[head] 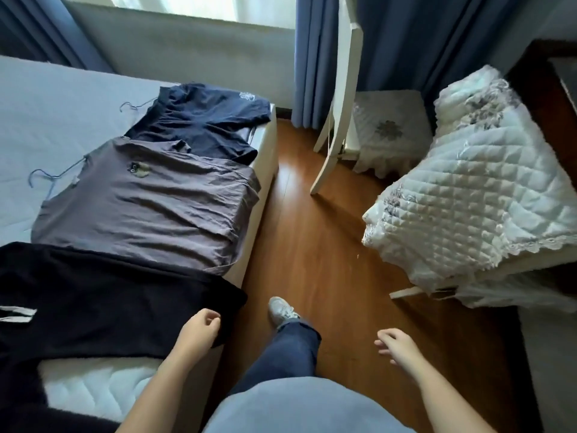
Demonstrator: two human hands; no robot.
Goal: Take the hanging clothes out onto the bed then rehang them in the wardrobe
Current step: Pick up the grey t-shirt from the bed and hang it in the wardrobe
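On the bed (46,120), a black garment (109,301), grey T-shirt (150,207) and navy T-shirt (199,120) are lying in a row. They look soft, light and floppy, and are likely best lifted by the wire hangers (43,176). The left hand (199,329) is hovering loosely curled beside the black garment, and the right hand (396,342) is hanging relaxed over the floor (312,229), both holding nothing

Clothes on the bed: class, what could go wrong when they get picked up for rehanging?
The black garment hangs over the edge of the bed and could slip to the floor. The grey shirt overlaps the navy shirt, so lifting one may drag the other.
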